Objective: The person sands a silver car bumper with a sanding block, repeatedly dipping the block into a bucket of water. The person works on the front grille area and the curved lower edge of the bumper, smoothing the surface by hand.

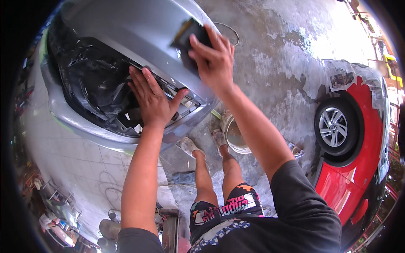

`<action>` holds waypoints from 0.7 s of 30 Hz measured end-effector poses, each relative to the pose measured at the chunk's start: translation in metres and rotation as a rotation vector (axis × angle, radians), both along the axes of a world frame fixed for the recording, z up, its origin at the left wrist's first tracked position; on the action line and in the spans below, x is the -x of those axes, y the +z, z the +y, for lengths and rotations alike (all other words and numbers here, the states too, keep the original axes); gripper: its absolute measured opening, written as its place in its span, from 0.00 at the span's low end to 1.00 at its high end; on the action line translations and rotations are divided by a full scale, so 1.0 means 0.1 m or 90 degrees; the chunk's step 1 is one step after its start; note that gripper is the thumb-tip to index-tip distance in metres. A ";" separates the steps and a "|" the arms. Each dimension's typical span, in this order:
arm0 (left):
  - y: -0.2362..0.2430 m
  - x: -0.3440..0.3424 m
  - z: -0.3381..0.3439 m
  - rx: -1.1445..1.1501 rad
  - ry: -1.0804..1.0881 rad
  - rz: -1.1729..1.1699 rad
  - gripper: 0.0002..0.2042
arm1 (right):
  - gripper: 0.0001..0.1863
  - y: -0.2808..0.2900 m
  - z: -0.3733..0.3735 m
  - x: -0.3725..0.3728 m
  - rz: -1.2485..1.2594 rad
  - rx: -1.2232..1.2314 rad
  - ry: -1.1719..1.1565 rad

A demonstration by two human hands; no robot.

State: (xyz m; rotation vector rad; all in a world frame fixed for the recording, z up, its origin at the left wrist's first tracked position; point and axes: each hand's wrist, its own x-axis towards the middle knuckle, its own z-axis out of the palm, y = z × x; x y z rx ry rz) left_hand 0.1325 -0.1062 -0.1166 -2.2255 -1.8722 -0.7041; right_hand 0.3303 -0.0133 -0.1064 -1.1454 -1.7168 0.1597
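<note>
A grey car body (139, 31) stands in front of me, with a dark opening (90, 78) in its end full of black parts. My left hand (152, 98) lies flat at the edge of this opening, fingers stretched and thumb apart, holding nothing. Farther up and to the right, my right hand (216, 61) presses a dark flat pad (197, 37) against the car's side panel. The pad has a brownish edge and is smeared by motion, so its exact kind is unclear. Part of it is hidden under my fingers.
Close to my feet stands a round bucket (241, 150) with murky liquid inside. At the right is a red car (335, 192), partly covered with paper sheets (341, 72). A bluish cloth (184, 178) lies on the floor. Behind the panel curves a thin hose (231, 28).
</note>
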 end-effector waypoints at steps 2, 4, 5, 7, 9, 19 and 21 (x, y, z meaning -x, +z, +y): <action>0.02 -0.02 0.02 -0.002 -0.006 0.000 0.66 | 0.21 0.14 0.26 0.07 0.027 -0.003 -0.044; 0.03 -0.05 0.02 0.001 -0.017 0.005 0.65 | 0.23 0.09 0.15 0.05 0.059 0.019 -0.080; 0.04 -0.02 0.03 -0.002 -0.019 0.009 0.65 | 0.26 0.03 0.01 0.04 0.064 0.044 -0.057; 0.02 0.01 -0.01 -0.003 -0.012 0.014 0.65 | 0.31 -0.03 -0.28 -0.06 0.070 0.093 -0.011; 0.01 0.01 -0.01 -0.005 -0.006 0.016 0.65 | 0.35 0.01 -0.11 -0.05 0.055 0.068 0.006; 0.06 0.04 -0.02 0.002 -0.002 0.016 0.66 | 0.41 0.06 -0.12 -0.02 0.055 0.091 0.004; 0.07 0.00 -0.01 0.003 -0.005 0.025 0.66 | 0.39 0.21 0.20 0.01 0.073 0.095 -0.001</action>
